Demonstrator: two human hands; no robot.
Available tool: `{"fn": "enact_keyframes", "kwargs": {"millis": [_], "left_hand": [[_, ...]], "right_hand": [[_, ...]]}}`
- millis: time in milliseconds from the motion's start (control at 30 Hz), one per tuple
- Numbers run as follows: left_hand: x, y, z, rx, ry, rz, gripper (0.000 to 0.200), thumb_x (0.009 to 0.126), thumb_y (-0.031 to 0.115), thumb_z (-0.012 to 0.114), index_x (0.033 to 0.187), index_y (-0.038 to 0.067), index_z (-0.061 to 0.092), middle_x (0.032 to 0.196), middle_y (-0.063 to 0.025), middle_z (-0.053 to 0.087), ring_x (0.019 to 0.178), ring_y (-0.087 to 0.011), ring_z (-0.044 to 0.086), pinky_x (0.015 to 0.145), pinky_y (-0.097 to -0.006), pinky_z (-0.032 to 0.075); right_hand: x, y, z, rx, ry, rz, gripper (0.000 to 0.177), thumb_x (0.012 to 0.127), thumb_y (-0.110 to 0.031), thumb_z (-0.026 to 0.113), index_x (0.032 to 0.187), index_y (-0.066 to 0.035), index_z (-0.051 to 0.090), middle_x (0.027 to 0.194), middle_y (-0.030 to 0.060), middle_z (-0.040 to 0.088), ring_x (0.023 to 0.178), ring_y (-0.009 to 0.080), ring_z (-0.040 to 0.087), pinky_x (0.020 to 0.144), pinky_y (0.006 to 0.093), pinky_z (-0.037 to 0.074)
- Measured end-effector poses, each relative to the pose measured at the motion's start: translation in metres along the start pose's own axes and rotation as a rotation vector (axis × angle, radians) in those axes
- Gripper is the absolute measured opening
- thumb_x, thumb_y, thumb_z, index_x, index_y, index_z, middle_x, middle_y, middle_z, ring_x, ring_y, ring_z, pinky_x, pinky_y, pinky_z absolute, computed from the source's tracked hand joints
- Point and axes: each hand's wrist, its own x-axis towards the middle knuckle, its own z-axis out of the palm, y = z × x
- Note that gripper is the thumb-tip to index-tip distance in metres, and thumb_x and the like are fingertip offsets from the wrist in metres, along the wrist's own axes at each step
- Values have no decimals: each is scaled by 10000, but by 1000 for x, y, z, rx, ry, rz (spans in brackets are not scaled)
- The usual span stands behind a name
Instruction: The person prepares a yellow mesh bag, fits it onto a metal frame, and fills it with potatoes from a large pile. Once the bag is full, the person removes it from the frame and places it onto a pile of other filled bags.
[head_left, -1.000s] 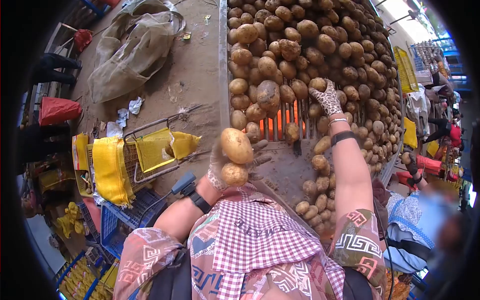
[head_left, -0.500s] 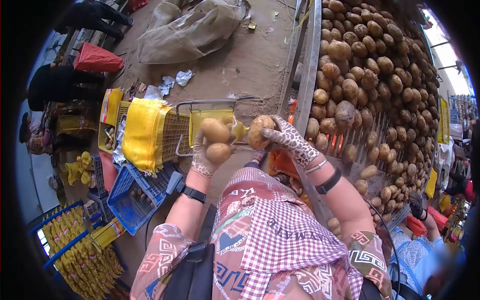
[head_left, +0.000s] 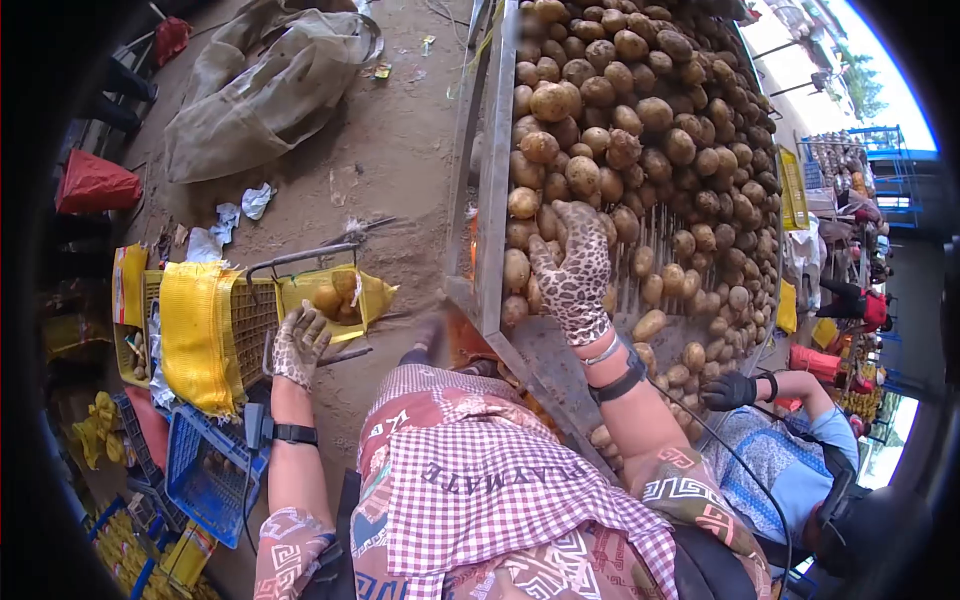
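Observation:
My left hand (head_left: pixel 300 345), in a leopard-print glove, is open beside a yellow mesh bag (head_left: pixel 378 298) hung on a metal frame (head_left: pixel 308 253). Several potatoes (head_left: pixel 338 297) lie inside the bag's mouth. Over at the near edge of the potato heap (head_left: pixel 680 150), my right hand (head_left: pixel 578 275) rests on the potatoes in a matching glove. Its thumb and fingers are spread, with a potato (head_left: pixel 547 223) showing between them. Whether the fingertips grip anything is not plain.
A metal-edged sorting table (head_left: pixel 490 200) with slatted bars bears the heap. To the left are a yellow sack (head_left: pixel 200 330) over a crate and a blue crate (head_left: pixel 215 490). A co-worker's black-gloved hand (head_left: pixel 728 391) is at the table's right. A large pale sack (head_left: pixel 265 95) lies on the floor.
My left hand has let go of two potatoes and moved left and down. My right hand has released its potato and reached onto the heap. The view has swung right.

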Motion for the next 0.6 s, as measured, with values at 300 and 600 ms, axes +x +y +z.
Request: {"fn": "enact_keyframes", "kwargs": {"millis": [300, 600], "left_hand": [[-84, -22, 196, 962, -600, 384, 411, 898, 234, 635, 1269, 78, 545, 1114, -83, 634, 785, -170, 643, 694, -274, 539], [-99, -90, 372, 1969, -819, 995, 474, 809, 216, 667, 1247, 71, 559, 1198, -171, 601, 968, -323, 660, 817, -423, 532]], "right_hand": [[-18, 103, -6, 454, -10, 575, 632, 799, -279, 722, 1328, -38, 473, 1256, 194, 556, 1160, 346, 536, 1001, 412, 432], [-92, 114, -58, 1755, 373, 1365, 581, 812, -359, 720, 1269, -70, 508, 1142, 128, 609, 947, 279, 618, 728, 428, 528]]}}
